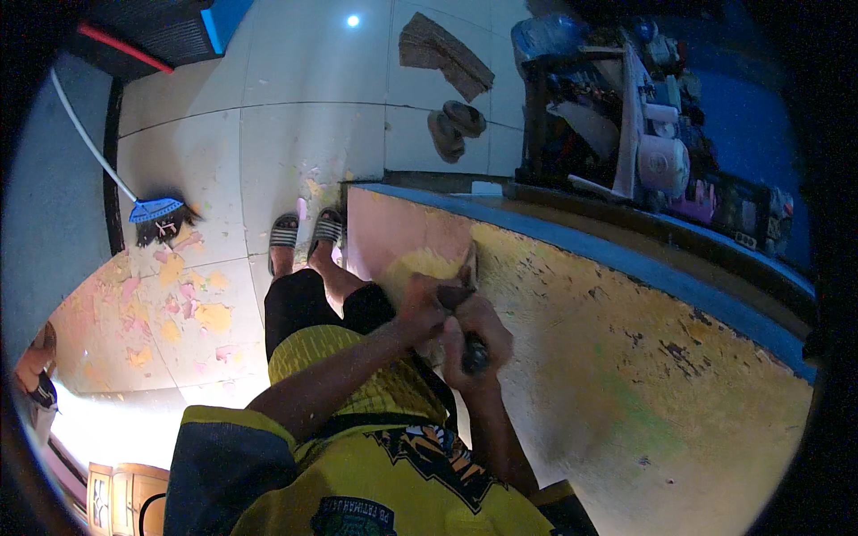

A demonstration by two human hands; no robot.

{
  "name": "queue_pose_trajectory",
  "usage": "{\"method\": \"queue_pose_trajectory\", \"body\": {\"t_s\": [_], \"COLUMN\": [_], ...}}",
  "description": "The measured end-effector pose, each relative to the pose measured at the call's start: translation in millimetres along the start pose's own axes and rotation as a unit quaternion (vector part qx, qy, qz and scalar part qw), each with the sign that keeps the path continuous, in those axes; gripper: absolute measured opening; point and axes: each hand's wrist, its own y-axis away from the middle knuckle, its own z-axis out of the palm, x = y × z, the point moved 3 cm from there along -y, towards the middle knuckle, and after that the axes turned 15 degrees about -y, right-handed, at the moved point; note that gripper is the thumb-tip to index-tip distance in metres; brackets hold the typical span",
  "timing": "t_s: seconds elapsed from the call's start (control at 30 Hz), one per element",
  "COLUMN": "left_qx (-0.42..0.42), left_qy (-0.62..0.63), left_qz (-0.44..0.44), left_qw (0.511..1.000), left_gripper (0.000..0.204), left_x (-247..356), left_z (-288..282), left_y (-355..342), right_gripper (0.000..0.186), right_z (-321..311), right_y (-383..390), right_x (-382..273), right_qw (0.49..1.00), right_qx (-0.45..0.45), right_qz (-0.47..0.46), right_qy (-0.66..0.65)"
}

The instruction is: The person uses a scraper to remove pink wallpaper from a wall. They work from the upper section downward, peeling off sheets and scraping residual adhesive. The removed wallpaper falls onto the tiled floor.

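Observation:
Both my hands are closed together on a dark-handled scraper (pixel 475 355), held against the painted wall (pixel 572 357) at my right. My right hand (pixel 483 330) wraps the handle, whose black end shows below the fingers. Just beyond it, my left hand (pixel 422 308) grips farther up the tool, near a dark part. Toward the wall the thin tip is partly hidden and blurred. Around it, pink paint gives way to a bare yellowish patch (pixel 427 263); the rest of the wall is yellow, with dark pitted spots and greenish stains.
Yellow and pink paint flakes (pixel 213 316) litter the tiled floor at left, by a blue broom (pixel 155 210). Farther off lie shoes (pixel 454 130) and a brown mat (pixel 445 55). A cluttered rack (pixel 630 125) stands beyond the wall's blue edge (pixel 572 234). Another person's limb (pixel 34 362) shows far left.

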Motion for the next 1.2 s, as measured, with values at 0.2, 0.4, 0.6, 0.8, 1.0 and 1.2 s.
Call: {"method": "queue_pose_trajectory", "body": {"t_s": [0.2,0.4,0.6,0.8,1.0,1.2], "left_qx": [-0.009,0.019,-0.002,-0.019,-0.030,-0.003], "left_qy": [-0.051,-0.198,-0.026,-0.116,-0.050,-0.064], "left_qz": [0.050,0.115,0.093,0.063,0.064,0.040], "left_qw": [0.997,0.973,0.995,0.991,0.996,0.997], "left_gripper": [0.019,0.025,0.025,0.019,0.018,0.024], "left_x": [-12.4,1.2,1.0,-10.7,-20.7,-15.4], "left_z": [5.9,-2.5,-8.3,-5.7,-5.3,-10.8], "left_y": [4.4,8.0,3.8,7.7,8.6,12.7], "right_gripper": [0.011,0.011,0.015,0.015,0.011,0.012], "right_z": [1.2,4.2,7.4,4.6,11.2,12.6], "right_y": [5.3,1.6,2.9,15.0,20.7,21.2], "right_x": [-5.5,-7.4,-4.4,5.8,8.6,3.3], "right_qw": [0.998,0.998,0.999,0.995,0.991,0.996], "right_qx": [-0.035,0.023,0.010,-0.018,-0.075,-0.065], "right_qz": [0.036,0.057,0.050,0.097,0.104,0.042], "right_qy": [0.035,-0.028,-0.002,0.019,0.041,0.054]}}
